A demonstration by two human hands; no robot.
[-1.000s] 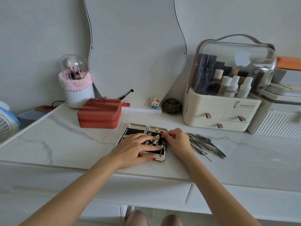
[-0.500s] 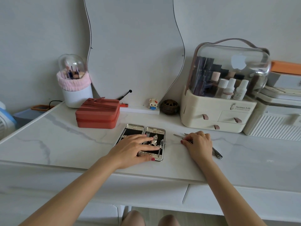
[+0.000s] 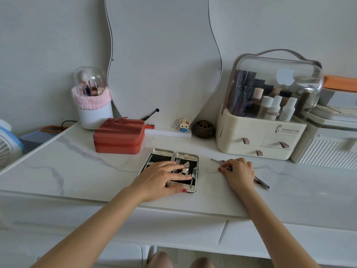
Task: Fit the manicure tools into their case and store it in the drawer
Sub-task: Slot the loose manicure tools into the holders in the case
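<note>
**Thin steel tools: pinch one by its middle, keep the case pinned**

Your left hand is lying flat across the open manicure case, fingers straight and pressing on its right half, where a few tools are already sitting in their slots. The case is resting on the marble tabletop, near the front edge at about 6 o'clock from the mirror.

Your right hand is sitting at 3 o'clock from the case, fingers curled down over the loose tools. Whether it is actually pinching one, I cannot tell; the fingertips are hiding the contact.

These tools are looking slim, stiff and light, and polished metal on smooth stone is likely to skid. You are best taking one by its mid-shaft, clear of any pointed end. The case is probably light too, so it may slide unless you are holding it down.
</note>
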